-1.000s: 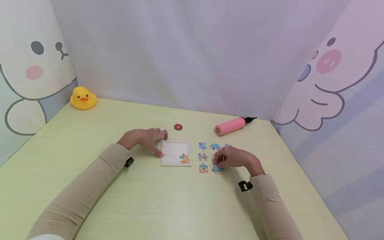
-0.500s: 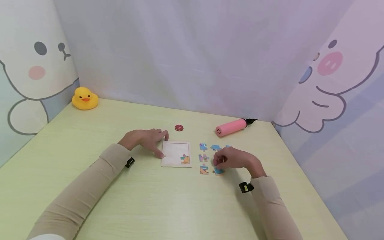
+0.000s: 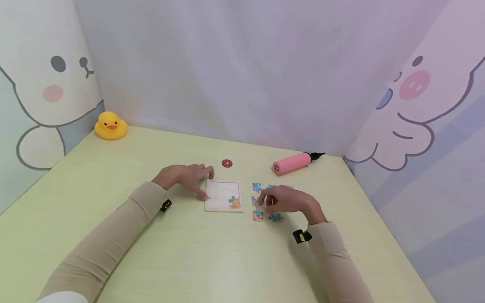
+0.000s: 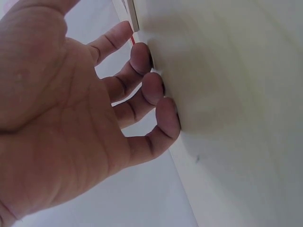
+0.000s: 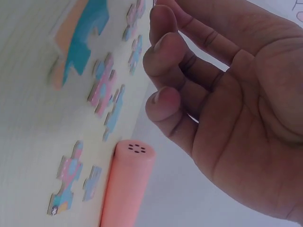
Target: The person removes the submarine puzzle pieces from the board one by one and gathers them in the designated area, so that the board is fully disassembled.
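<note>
A shallow, pale wooden puzzle tray lies on the table, with one orange and teal jigsaw piece in its lower right corner. My left hand rests at the tray's left side, thumb on its edge and index finger near the top left corner. In the left wrist view its other fingertips stand on the table. Right of the tray, my right hand hovers over loose jigsaw pieces, fingers loosely bent and holding nothing. A teal and orange piece and a pink and blue piece lie beneath it.
A pink hand pump with a black nozzle lies behind the pieces. A red round chip sits behind the tray. At the back left corner stands a yellow rubber duck. Curtains with cartoon animals surround the table.
My right hand has shifted left, from over the teal and orange piece toward the left column of pieces, and its fingers have spread apart. My left hand stays at the tray.
</note>
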Available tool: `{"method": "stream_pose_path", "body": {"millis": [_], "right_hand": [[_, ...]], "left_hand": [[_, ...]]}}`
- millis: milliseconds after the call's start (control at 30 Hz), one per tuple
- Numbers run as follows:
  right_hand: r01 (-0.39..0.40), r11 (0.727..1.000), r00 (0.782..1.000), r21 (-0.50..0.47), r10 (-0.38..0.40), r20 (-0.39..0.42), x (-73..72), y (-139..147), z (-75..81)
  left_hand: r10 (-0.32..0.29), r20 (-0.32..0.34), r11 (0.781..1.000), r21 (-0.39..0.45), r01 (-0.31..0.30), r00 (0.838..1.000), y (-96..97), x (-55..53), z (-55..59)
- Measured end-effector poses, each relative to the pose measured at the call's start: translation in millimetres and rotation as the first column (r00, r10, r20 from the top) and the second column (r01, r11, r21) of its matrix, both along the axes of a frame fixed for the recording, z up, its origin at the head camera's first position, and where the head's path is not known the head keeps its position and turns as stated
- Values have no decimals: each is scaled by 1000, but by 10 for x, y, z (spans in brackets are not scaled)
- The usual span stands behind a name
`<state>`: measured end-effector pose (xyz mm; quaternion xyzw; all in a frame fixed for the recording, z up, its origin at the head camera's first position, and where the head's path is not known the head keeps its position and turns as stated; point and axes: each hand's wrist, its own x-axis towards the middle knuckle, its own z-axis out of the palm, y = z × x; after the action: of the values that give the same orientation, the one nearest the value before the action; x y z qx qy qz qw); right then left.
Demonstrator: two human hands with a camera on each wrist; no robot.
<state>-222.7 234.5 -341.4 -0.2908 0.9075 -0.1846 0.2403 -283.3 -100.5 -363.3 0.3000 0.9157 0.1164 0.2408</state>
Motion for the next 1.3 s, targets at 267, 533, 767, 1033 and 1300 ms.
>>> {"method": "stream_pose_path", "body": {"millis": [267,533,767,1033,1300], "right_hand": [[-31,999,999,-28,32,27,-64,-255,24],[-53,999,998,10,53,15,-169,-477,4],[-61,998,997,35,60,43,-228,-686,-11],[-48,998,997,42,46,56,-234,-733,-80],[-56,998,998,35,55,40,-231,-780,-106]], "left_hand": [[-7,-13,1000,5,7,1000,-20,-2,-35],[-11,-21,1000,-13,10,1000,-6,22,15],[-10,-24,1000,-11,9,1000,-9,26,-2],[-1,-16,1000,-5,1,1000,8,14,-16],[4,-14,1000,-8,-4,1000,-6,-9,-19]]}}
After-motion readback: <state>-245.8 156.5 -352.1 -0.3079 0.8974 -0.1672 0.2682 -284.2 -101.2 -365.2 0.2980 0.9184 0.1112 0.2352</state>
